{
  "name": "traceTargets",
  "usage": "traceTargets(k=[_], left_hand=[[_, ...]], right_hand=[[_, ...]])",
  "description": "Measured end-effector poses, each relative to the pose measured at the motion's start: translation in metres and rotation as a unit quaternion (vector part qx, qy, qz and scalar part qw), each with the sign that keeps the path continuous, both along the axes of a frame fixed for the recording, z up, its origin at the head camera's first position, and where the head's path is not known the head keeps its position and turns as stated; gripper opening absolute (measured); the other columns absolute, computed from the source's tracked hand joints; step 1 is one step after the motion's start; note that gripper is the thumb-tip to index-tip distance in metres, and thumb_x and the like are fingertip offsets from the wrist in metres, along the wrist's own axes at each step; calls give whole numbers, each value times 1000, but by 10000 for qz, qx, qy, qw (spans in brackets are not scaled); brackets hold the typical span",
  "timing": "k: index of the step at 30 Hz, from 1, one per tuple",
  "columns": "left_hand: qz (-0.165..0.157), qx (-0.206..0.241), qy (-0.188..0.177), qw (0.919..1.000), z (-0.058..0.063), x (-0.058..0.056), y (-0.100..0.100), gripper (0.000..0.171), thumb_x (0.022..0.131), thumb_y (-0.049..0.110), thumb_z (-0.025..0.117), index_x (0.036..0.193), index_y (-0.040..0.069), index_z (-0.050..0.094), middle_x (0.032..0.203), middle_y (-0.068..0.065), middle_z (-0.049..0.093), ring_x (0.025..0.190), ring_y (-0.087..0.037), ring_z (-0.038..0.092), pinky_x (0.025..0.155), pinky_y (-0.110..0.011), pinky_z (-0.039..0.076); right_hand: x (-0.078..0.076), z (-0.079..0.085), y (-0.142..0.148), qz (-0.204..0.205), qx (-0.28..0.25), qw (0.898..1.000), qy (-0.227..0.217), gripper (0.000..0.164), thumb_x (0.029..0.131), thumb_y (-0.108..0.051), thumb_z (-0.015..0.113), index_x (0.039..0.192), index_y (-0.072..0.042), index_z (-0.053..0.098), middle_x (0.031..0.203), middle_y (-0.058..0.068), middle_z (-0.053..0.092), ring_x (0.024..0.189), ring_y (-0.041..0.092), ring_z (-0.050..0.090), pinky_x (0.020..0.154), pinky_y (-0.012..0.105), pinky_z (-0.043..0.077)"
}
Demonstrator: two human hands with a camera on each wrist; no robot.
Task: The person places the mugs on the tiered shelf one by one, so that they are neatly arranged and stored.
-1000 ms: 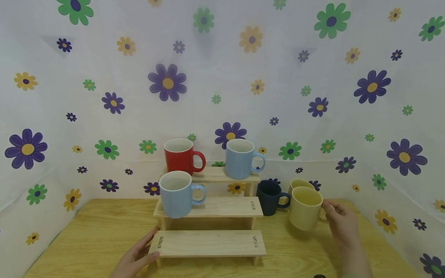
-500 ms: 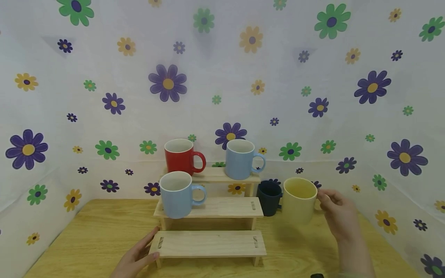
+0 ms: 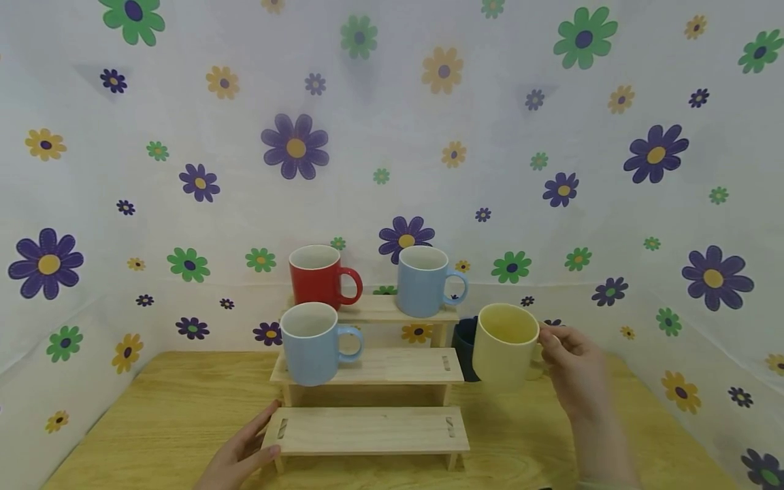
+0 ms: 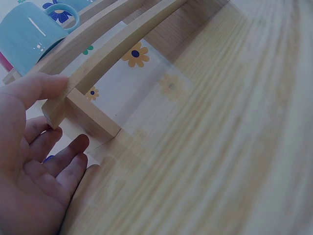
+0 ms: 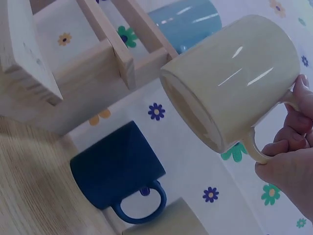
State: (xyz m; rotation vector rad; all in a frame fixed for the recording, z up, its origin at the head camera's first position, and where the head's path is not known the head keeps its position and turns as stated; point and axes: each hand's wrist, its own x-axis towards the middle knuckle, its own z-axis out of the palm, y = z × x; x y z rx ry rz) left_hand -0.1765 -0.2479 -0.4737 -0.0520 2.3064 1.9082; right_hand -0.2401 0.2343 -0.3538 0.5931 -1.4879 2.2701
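Observation:
My right hand point(image 3: 576, 371) grips a pale yellow mug point(image 3: 505, 347) by its handle. The mug hangs above the table, right of a three-step wooden stand point(image 3: 367, 429); its underside shows in the right wrist view. At the stand's left end, my left hand point(image 3: 241, 449) holds the lowest step, thumb on top and fingers at the end point(image 4: 54, 117). A red mug point(image 3: 312, 279) and a light blue mug point(image 3: 422, 282) stand on the top step. Another light blue mug point(image 3: 311, 347) is at the left of the middle step. No mug stands on the lowest step.
A dark blue mug point(image 5: 117, 166) stands on the table right of the stand, partly hidden behind the held mug in the head view. Beside it is a second pale yellow mug point(image 5: 171, 223). Flower-printed white cloth point(image 3: 392, 116) encloses the wooden table point(image 3: 153, 408).
My right hand has raised the yellow mug and carried it left toward the stand, where it now covers part of the dark blue mug. My left hand stays put.

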Motion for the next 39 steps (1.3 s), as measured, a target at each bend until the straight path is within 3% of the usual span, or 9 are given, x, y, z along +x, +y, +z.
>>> traceTargets(k=[7,21,39], left_hand=[[181,-285,-90,9994,3,1,2,78,87,38,69,151,16,30,154,-16,25,130,-46,37,99,-51,43],[102,-159,-55,9998,1,0,2,83,85,42,70,152,16,28,155,-16,23,131,-46,35,99,-49,44],[43,-166,-6,9999,1,0,0,77,89,36,67,152,15,28,155,-14,22,132,-47,33,101,-51,41]], right_hand=[[-2,-2,-16,71,-114,9999,-22,28,95,7,49,89,-6,73,86,-1,68,79,8,55,65,17,39],[-4,-8,-43,164,-219,9991,-325,25,93,5,55,87,-10,74,85,-1,68,75,6,54,66,15,46],[-6,-14,-64,-309,311,9954,-857,16,94,-5,59,90,-16,70,88,-4,57,75,8,45,68,17,43]])
